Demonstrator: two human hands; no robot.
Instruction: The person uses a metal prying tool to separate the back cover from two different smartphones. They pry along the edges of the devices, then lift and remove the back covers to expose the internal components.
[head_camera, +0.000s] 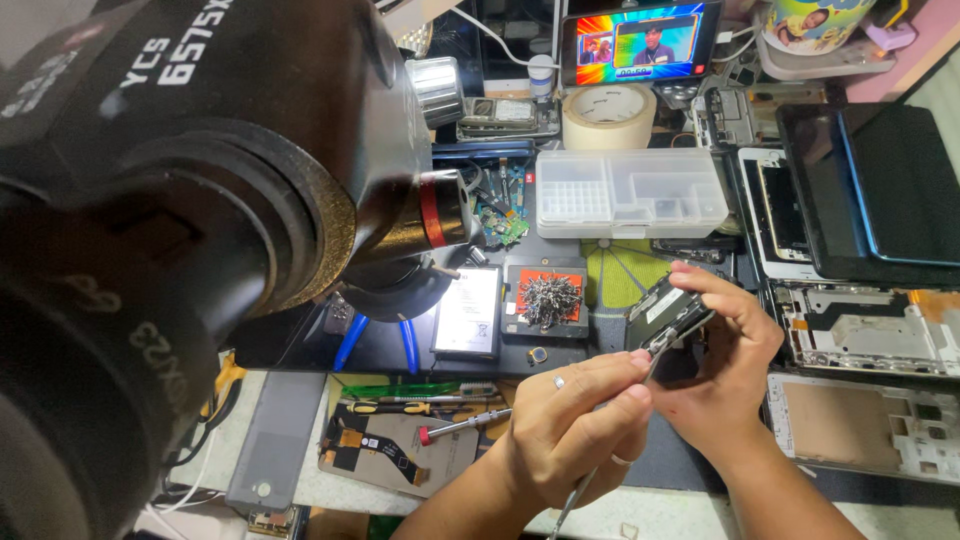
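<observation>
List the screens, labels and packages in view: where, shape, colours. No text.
Phone: top centre, propped sideways, screen lit in bright colours.
Tablet: right, dark screen, blue edge.
Battery: centre, flat, white label, black border.
Parts box: below phone, clear plastic, rectangular.
Cup: top right, green-yellow print.

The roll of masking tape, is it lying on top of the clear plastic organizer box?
No, the roll of masking tape lies flat on the bench behind the clear plastic organizer box, not on its lid.

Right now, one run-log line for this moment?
left hand: holds thin tool | right hand: holds phone part | tool tip at part
</observation>
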